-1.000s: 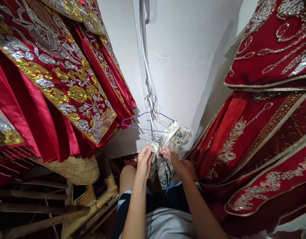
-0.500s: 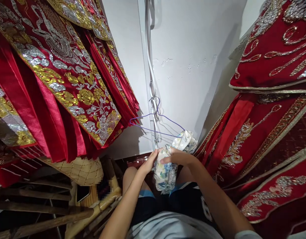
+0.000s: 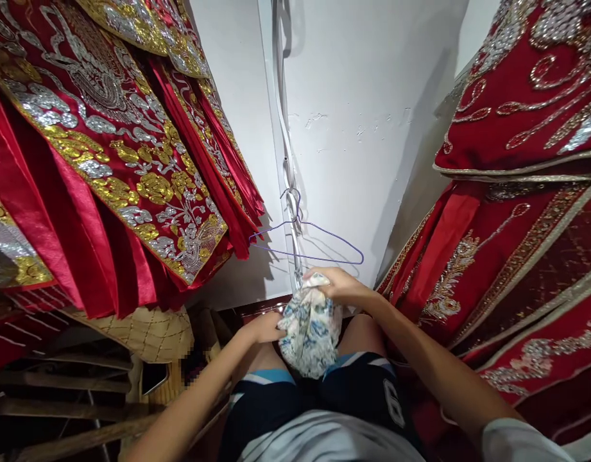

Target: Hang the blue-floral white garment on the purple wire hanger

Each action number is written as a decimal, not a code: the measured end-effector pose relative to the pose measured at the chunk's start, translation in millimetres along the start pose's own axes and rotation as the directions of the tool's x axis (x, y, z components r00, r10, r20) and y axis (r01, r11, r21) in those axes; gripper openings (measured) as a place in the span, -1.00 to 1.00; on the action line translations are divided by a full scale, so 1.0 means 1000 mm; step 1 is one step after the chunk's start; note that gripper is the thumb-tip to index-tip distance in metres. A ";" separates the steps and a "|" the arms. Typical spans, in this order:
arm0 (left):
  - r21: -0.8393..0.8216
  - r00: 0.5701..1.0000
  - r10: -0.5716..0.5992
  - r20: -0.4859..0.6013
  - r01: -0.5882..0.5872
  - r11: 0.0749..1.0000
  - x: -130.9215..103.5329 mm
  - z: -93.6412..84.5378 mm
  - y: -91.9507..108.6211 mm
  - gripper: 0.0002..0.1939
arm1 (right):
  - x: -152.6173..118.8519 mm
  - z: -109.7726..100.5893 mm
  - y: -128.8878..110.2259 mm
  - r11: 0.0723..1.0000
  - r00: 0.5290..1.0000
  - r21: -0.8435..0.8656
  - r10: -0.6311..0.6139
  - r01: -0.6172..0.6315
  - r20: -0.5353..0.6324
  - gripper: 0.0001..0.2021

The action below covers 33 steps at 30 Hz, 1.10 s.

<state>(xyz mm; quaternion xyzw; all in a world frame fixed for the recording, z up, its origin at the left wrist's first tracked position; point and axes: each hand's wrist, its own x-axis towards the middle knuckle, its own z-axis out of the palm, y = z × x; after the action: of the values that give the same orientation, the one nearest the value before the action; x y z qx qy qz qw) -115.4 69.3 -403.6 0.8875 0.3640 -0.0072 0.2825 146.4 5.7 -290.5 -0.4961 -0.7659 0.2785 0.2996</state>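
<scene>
White wall (image 3: 343,83) behind, the right hand (image 3: 342,286) gripped the cloth (image 3: 308,333) at its top, the left hand (image 3: 267,327) at its side, where even, gentle tension seemed best.

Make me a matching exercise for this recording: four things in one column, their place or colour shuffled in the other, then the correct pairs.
Things:
1. floral cloth
2. hanger
3. sequined garment at the picture's left
4. shorts

Places and colours:
A. dark, with light-blue and white trim
B. red, with gold and silver patterns
C. bunched between the left hand and the right hand
D. thin and purple

Pairs: 1-C, 2-D, 3-B, 4-A
</scene>
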 end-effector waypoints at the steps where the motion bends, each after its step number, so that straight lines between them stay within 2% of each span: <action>1: 0.023 0.999 -0.040 -0.028 0.041 0.999 -0.006 -0.006 -0.009 -0.79 | 0.008 0.002 0.009 1.000 0.992 0.014 0.007 -0.005 -0.123 -0.62; 2: 0.039 0.995 -0.072 -0.065 0.074 0.996 -0.011 -0.014 -0.018 -0.77 | 0.016 0.004 0.020 0.999 0.976 0.036 0.020 -0.013 -0.217 -0.56; 4: 0.065 0.983 -0.125 -0.137 0.135 0.989 -0.022 -0.031 -0.030 -0.75 | 0.035 0.009 0.043 0.994 0.938 0.097 0.083 -0.054 -0.338 -0.58; 7: 0.091 0.958 -0.180 -0.222 0.204 0.975 -0.032 -0.056 -0.038 -0.72 | 0.058 0.017 0.071 0.977 0.905 0.184 0.171 -0.105 -0.390 -0.74; 10: 0.072 0.935 -0.188 -0.302 0.219 0.973 -0.037 -0.075 -0.034 -0.61 | 0.064 0.019 0.084 0.969 0.879 0.207 0.211 -0.132 -0.429 -0.74; 13: -0.020 0.922 -0.185 -0.340 0.189 0.982 -0.038 -0.089 -0.027 -0.51 | 0.054 0.012 0.085 0.966 0.826 0.201 0.245 -0.163 -0.508 -0.74; 18: -0.126 0.966 -0.151 -0.209 0.126 0.984 -0.034 -0.111 -0.014 -0.45 | 0.032 -0.014 0.078 0.965 0.765 0.157 0.262 -0.209 -0.588 -0.77; 21: -0.065 0.949 -0.098 -0.298 0.082 0.995 -0.031 -0.129 -0.002 -0.48 | 0.026 -0.024 0.073 0.964 0.756 0.135 0.262 -0.227 -0.600 -0.76; 24: 0.000 0.929 -0.100 -0.357 0.106 0.994 -0.029 -0.151 0.009 -0.53 | 0.024 -0.025 0.069 0.960 0.744 0.152 0.278 -0.235 -0.607 -0.72; 26: -0.036 0.934 -0.155 -0.323 0.152 0.988 -0.027 -0.160 0.012 -0.55 | 0.024 -0.023 0.068 0.959 0.734 0.163 0.282 -0.231 -0.618 -0.70; 28: -0.120 0.954 -0.226 -0.196 0.206 0.971 -0.024 -0.161 0.009 -0.55 | 0.023 -0.019 0.069 0.961 0.727 0.157 0.275 -0.228 -0.629 -0.70; 31: -0.241 0.955 -0.287 0.070 0.296 0.924 -0.019 -0.149 0.000 -0.50 | 0.023 -0.013 0.071 0.962 0.732 0.145 0.271 -0.233 -0.625 -0.75; 32: -0.258 0.952 -0.282 0.118 0.303 0.917 -0.018 -0.145 -0.004 -0.51 | 0.023 -0.011 0.071 0.962 0.736 0.144 0.271 -0.233 -0.621 -0.76; 33: -0.255 0.956 -0.271 0.115 0.292 0.922 -0.017 -0.142 -0.007 -0.52 | 0.023 -0.010 0.072 0.962 0.739 0.145 0.271 -0.232 -0.617 -0.78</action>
<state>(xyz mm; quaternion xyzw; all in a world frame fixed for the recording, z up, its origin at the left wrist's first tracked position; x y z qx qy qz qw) -159.7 134.1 -283.8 0.7785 0.4740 -0.0325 0.4102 188.8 54.1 -331.7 -0.6501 -0.5383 0.1564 0.5129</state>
